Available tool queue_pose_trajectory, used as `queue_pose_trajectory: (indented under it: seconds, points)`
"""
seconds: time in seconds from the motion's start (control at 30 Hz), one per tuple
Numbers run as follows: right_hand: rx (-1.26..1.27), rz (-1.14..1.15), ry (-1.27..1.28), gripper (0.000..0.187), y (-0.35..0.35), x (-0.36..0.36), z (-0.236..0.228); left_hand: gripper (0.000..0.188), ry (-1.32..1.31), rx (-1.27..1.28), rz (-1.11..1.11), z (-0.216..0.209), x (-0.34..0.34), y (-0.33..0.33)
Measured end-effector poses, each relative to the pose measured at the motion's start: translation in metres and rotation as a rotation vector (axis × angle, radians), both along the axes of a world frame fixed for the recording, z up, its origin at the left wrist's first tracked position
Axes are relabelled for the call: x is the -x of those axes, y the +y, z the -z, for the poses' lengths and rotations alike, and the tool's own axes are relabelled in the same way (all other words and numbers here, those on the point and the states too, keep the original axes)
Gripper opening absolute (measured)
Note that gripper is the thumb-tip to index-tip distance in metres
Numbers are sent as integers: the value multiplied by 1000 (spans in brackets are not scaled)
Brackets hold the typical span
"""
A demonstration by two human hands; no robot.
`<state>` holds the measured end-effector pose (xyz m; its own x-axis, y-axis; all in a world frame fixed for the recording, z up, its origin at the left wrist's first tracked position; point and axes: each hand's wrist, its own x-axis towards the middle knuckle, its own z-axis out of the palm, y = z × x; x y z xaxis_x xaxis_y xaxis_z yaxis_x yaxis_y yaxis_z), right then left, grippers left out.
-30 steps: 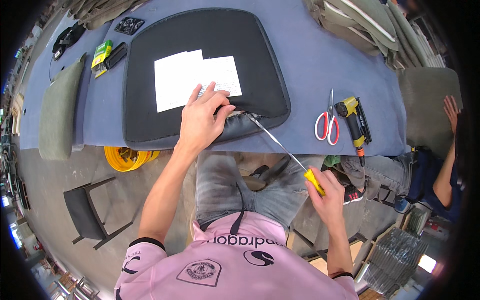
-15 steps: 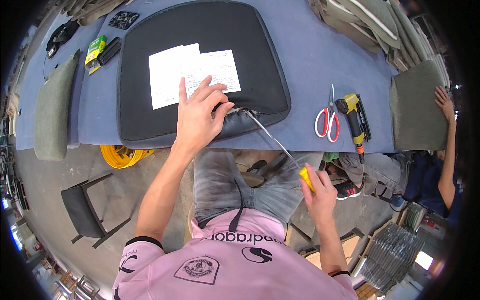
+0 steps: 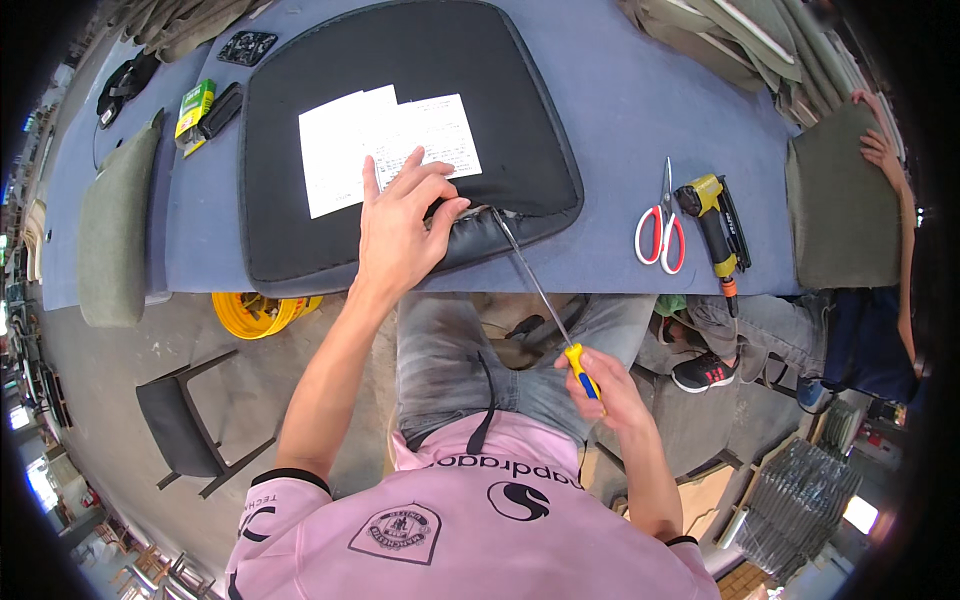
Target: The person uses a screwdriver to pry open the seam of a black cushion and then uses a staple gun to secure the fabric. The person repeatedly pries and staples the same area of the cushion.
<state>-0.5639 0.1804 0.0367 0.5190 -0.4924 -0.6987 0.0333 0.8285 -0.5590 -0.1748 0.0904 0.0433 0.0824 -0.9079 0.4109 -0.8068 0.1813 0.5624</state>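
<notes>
Gripped in the right hand, the screwdriver runs its slim metal shaft up-left to a gap in the padded, round-cornered cushion. The left hand, just left of the tip, pinches its black cloth. The rim looks closed elsewhere; this gap stands open. Thin papers lie beneath the left fingertips.

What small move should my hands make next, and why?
Perhaps lever the screwdriver gently with the right hand: its far end is at the gap in the black cushion's near edge, and the left hand appears to pinch the edge beside it.
</notes>
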Motion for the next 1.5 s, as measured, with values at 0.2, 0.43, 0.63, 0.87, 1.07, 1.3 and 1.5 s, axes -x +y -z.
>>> queue_pose_trajectory:
  seconds: [0.2,0.43,0.63,0.87,1.07,1.3,1.5]
  points:
    - [-11,-31,-269,47,-8,11,60,14,-72,29,-29,6,3,3]
    - [-38,-63,-329,48,-16,24,90,13,-115,45,-33,11,7,6]
    - [-80,-90,-437,48,-43,21,113,17,-67,-11,-42,5,3,2]
    - [480,-86,263,37,-47,16,93,19,-31,-15,-27,4,-1,-4]
    - [1332,-107,704,36,-30,5,20,20,-46,-22,-30,5,0,-3]
    - [1313,-198,912,37,-14,-11,-51,20,-53,-32,-28,2,0,-2]
    - [1254,-244,876,37,-20,-13,-63,20,-53,-31,-26,1,-1,-2]
